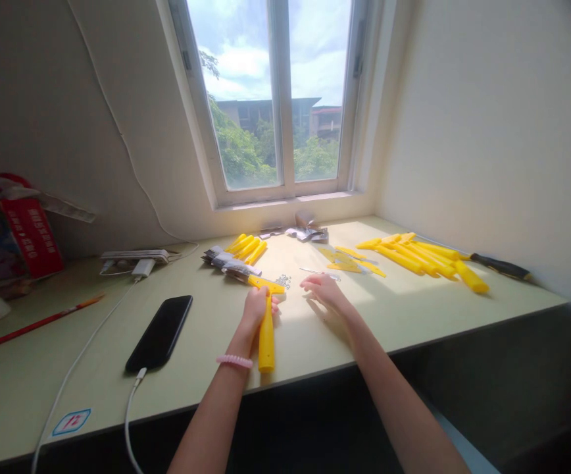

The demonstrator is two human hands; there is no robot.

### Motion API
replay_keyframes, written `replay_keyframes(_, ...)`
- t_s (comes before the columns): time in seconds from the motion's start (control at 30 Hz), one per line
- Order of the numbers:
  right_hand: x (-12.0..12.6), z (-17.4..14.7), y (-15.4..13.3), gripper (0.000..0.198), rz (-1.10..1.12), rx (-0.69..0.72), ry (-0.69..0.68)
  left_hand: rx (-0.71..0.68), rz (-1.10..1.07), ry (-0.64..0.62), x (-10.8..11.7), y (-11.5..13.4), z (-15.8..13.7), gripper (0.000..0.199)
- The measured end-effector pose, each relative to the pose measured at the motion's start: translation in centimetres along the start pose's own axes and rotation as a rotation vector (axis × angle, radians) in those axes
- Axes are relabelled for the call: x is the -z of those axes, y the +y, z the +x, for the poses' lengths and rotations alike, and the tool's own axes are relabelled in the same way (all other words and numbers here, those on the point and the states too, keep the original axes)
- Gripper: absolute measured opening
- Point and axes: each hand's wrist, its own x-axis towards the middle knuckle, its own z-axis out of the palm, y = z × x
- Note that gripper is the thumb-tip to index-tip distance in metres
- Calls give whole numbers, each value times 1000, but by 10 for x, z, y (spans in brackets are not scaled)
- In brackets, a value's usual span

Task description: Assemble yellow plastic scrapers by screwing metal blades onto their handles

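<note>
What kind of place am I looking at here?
Likely a home or small-workshop assembly bench: a desk under a window, piles of yellow handles, and a charging phone.

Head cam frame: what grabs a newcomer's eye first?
Bright yellow against the pale table: the left hand grips a yellow-handled tool at centre, with a row of yellow handles far right. The right hand rests flat beside it, and a black phone on a white cable lies left.

Yellow scraper handle (266, 336) in left hand (256, 309); pink bead bracelet (235, 361) on its wrist; black phone (160, 332) left of it; yellow handles (426, 257) beyond right hand (323, 291).
</note>
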Motion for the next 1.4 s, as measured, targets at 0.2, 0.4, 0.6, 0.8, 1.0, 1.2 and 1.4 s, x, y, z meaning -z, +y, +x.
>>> replay_keyframes(0.2, 44, -63, 20, 25, -154, 110, -34, -11, 5, -35, 1, -2, 3, 6)
replay_keyframes(0.4, 39, -77, 9, 13, -308, 154, -38, -10, -22, -65, 2, -1, 2, 6)
replay_keyframes(0.6, 30, -80, 3, 18, -405, 293, -14, 17, -58, -94, 2, -1, 0, 7)
replay_keyframes(0.8, 32, -76, 5, 19, -386, 245, -39, 25, -22, -91, 1, 0, 1, 6)
replay_keyframes(1.0, 34, -74, 3, 14, -390, 226, -60, 6, -18, -96, 2, -1, 1, 7)
replay_keyframes(1.2, 21, -39, -1, 9, -299, 161, -55, -27, -12, -120, 3, -6, 6, 8)
replay_keyframes(1.4, -19, 9, -21, 7, 90, -50, -135, -31, 0, -160, 2, -4, 4, 9)
